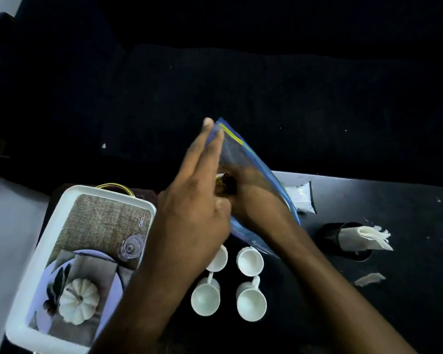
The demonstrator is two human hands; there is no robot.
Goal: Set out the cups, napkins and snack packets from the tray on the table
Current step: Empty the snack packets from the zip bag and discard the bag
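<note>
Between the fingers of the left hand (189, 208) and the right hand (251, 200), a blue plastic snack packet (243, 154) is grasped above the four white ceramic cups (228, 282). The snack step seems in hand. Next, it needs a free spot on the black table (407, 290).

Worktop (407, 290): matt black, smooth. Tray (23, 325) at 8 o'clock: glossy white plastic, printed liner. Cups (251, 305): glossy white, ceramic-like. Napkins (368, 237): thin white paper. Bag (251, 159): translucent blue plastic film.

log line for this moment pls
left hand holds blue bag | right hand inside bag | four cups on table | tray unloaded
</note>
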